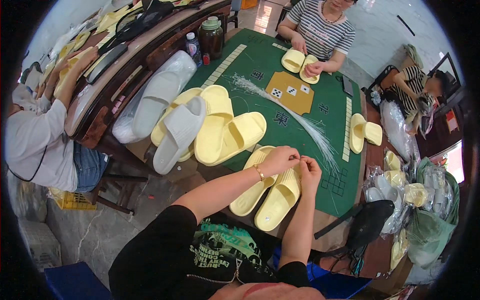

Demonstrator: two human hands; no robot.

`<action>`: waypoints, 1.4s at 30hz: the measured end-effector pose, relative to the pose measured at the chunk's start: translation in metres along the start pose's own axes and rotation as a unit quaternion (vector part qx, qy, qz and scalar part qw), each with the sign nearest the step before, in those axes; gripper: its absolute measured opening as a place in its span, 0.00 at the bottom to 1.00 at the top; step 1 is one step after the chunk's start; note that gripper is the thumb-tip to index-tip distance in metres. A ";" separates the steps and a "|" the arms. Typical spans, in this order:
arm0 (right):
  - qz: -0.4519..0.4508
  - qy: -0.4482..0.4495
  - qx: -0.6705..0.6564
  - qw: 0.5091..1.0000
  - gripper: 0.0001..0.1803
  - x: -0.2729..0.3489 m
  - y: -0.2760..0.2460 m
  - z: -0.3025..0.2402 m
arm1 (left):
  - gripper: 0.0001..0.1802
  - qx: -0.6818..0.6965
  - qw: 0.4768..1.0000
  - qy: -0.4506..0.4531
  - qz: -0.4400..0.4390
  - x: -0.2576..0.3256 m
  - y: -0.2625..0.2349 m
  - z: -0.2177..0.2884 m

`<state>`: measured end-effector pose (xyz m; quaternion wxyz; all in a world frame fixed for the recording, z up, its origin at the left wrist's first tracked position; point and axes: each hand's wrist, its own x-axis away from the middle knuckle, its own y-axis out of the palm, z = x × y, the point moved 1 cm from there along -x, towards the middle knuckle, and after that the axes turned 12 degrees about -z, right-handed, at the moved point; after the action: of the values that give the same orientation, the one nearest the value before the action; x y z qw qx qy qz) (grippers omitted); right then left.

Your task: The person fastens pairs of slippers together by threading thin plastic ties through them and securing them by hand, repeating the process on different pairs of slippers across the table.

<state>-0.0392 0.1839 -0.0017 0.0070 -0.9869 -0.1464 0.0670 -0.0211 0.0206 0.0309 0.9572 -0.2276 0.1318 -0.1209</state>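
Note:
A pair of pale yellow slide slippers lies side by side at the near table edge, toes pointing away from me. Over their straps my left hand and my right hand meet, fingertips pinched close together. What they pinch is too small to make out; it may be a thin clear strand. A gold bracelet circles my left wrist. Just beyond my hands, a loose bundle of thin clear plastic strands runs across the green table mat.
Yellow slippers and grey slippers pile up left. Across the table a person handles yellow slippers. Another yellow pair, a black bag and bagged slippers lie right. A jar stands far left.

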 end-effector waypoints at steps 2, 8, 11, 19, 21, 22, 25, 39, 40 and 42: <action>-0.004 -0.004 0.004 1.000 0.05 0.001 -0.001 0.001 | 0.08 -0.002 1.000 0.000 0.003 0.001 0.002 0.000; 0.150 -0.001 -0.092 0.984 0.02 0.004 -0.004 0.000 | 0.07 0.038 0.999 -0.019 0.024 0.004 -0.003 0.000; 0.151 -0.004 -0.055 0.987 0.02 0.006 -0.006 0.000 | 0.07 0.037 0.999 -0.013 0.032 0.005 -0.001 0.002; 0.082 -0.033 0.000 0.996 0.02 0.005 0.000 0.000 | 0.07 0.012 1.000 0.001 0.007 0.007 0.000 0.001; 0.176 -0.023 -0.061 0.982 0.03 0.006 -0.005 0.001 | 0.06 0.022 1.000 -0.011 0.003 0.006 -0.002 0.000; 0.192 -0.024 -0.054 0.980 0.03 0.005 -0.006 -0.001 | 0.06 0.016 1.000 -0.009 0.005 0.006 -0.002 0.000; 0.096 -0.051 0.025 0.994 0.02 0.004 -0.005 0.000 | 0.06 0.000 1.000 0.003 0.007 0.007 -0.001 0.000; -0.010 -0.055 0.148 0.987 0.06 0.009 0.002 -0.009 | 0.07 0.034 0.999 0.020 0.012 0.004 0.013 -0.009; 0.030 -0.049 0.116 0.992 0.06 0.007 0.005 -0.012 | 0.06 0.038 0.999 0.005 0.001 0.004 0.009 -0.008; 0.099 -0.022 0.057 0.993 0.07 0.004 0.002 -0.006 | 0.05 0.034 0.999 0.017 0.008 0.004 0.003 -0.008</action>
<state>-0.0337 0.1835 0.0039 0.0529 -0.9929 -0.0441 0.0973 -0.0190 0.0184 0.0221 0.9630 -0.1917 0.1452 -0.1214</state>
